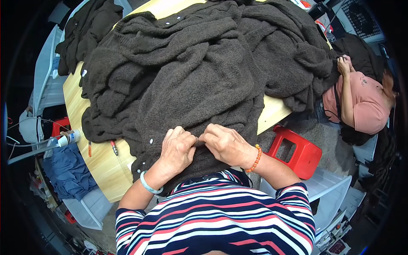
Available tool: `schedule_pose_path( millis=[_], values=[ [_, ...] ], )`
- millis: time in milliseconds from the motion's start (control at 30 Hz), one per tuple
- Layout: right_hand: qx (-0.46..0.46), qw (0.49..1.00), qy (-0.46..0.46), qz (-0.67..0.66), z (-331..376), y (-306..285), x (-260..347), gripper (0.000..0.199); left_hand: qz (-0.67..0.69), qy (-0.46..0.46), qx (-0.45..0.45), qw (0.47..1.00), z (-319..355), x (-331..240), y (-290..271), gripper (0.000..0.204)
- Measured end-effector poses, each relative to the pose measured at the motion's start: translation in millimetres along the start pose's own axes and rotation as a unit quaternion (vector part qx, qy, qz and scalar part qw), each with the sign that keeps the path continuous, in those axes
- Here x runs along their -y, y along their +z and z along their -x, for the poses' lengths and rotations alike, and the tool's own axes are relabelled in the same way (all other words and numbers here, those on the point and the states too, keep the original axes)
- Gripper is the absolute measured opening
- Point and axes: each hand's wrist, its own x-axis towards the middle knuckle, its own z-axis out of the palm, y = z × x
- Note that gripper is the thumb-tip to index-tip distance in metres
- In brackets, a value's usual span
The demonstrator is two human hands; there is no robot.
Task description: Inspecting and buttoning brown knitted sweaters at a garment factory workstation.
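On the table (100, 165), a big heap of dark brown knitted sweaters (191, 72) is spread, and its near edge is drawn down over the table's front rim toward the striped shirt (216, 221). At that near edge the sweater cloth is pinched by both hands, which are set side by side with thumbs almost touching. The left hand (177, 148) is closed on a fold of the knit, a pale green bangle (149, 185) being worn on its wrist. The right hand (227, 143) is likewise closed on the same fold, just beside the left, with an orange bead bracelet (255, 158) on its wrist. Small white buttons (151, 140) are seen along the sweater's edge left of the hands. Left of the heap, on bare wood, two small red-handled tools (114, 147) are laid. Right of the heap, a red plastic stool (297, 153) is placed near the table's corner. Beyond the stool, another person in a pink top (367, 104) is seated, that person's hand (342, 64) being held against the far right side of the heap.
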Motion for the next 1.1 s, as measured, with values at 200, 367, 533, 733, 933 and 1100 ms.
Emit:
schedule_pose_path(
  millis=[200,367,533,733,933,1100],
  values=[
    [-0.022,0.995,-0.054,-0.082,6,-1,-2,0.019,0.021,-0.022,0.000,1.000,-5,-2,7,0.016],
    [-0.007,0.996,-0.027,-0.089,5,-3,-5,0.010,0.342,-0.227,-0.021,0.912,-16,33,-13,0.025],
    [-0.003,0.996,-0.038,-0.079,-1,-1,-3,0.014,0.052,-0.064,-0.084,0.993,-28,37,8,0.028],
    [-0.001,0.997,-0.037,-0.066,-2,2,-6,0.018,-0.035,0.023,-0.139,0.989,-27,13,13,0.016],
    [0.012,0.997,-0.041,-0.060,-2,7,-7,0.018,-0.071,-0.005,-0.058,0.996,-28,26,16,0.013],
    [0.018,0.998,-0.040,-0.052,-3,8,-6,0.018,-0.071,-0.008,0.009,0.997,-29,28,14,0.016]
  ],
)
